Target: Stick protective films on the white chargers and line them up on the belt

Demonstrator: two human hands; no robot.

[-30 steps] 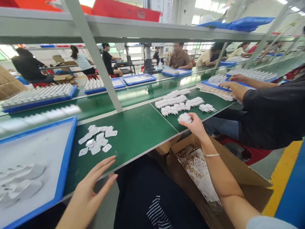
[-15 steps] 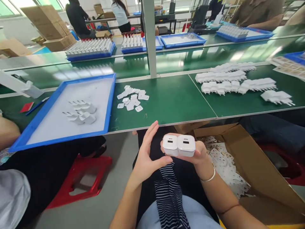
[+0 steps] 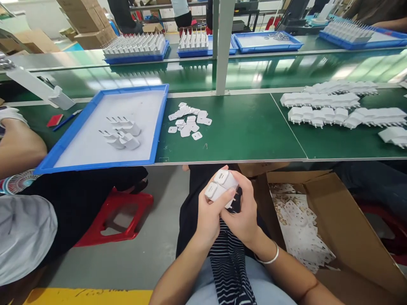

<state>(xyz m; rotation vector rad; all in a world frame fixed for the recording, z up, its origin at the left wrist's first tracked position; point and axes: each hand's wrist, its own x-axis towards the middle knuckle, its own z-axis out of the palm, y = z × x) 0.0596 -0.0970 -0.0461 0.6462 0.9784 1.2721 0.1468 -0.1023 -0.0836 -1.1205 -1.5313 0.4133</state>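
Note:
Two white USB charger plugs [image 3: 221, 185] sit side by side between my hands, above my lap and just below the table's front edge. Their port ends point up and left, and metal prongs show at the lower right. My left hand [image 3: 208, 212] grips them from the left, its thumb laid across their side. My right hand [image 3: 246, 207] holds them from the right with bent fingers. On the green table [image 3: 241, 131] lies a loose pile of small white cover pieces [image 3: 190, 120]. More plugs [image 3: 122, 133] stand prongs up in a blue-rimmed tray [image 3: 155, 127] at the left.
Rows of white plugs [image 3: 321, 101] lie on the table at right. A cardboard box [image 3: 346, 224] with white sheets [image 3: 302, 228] stands by my right leg. A metal post [image 3: 225, 51] rises behind the table. Another person's arm [image 3: 22, 144] and a red stool [image 3: 127, 216] are at left.
The two plugs have turned from port ends facing me to tilted up and left. My left hand, open beside them before, has closed on them. The view has shifted left and down.

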